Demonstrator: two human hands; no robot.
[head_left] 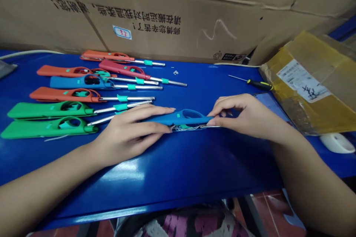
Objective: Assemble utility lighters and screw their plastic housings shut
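A blue long-neck lighter [178, 117] lies across the blue table between my two hands. Its casing is parted along the near side, where thin wires and a strip of the metal tube show. My left hand [136, 129] covers the handle end, thumb and fingers closed around the casing. At the other end my right hand [239, 114] pinches the front of the casing between thumb and fingers, hiding the tip of the tube. Close to my left hand lie two green lighters [52, 109] with metal tubes.
Several orange, red and blue lighters [105, 82] lie at the back left. A screwdriver [258, 84], a phone [268, 102], a yellow-taped carton [311, 81] and a white mouse [337, 143] are at right. Small screws [175, 72] lie mid-table before a large cardboard box [194, 18].
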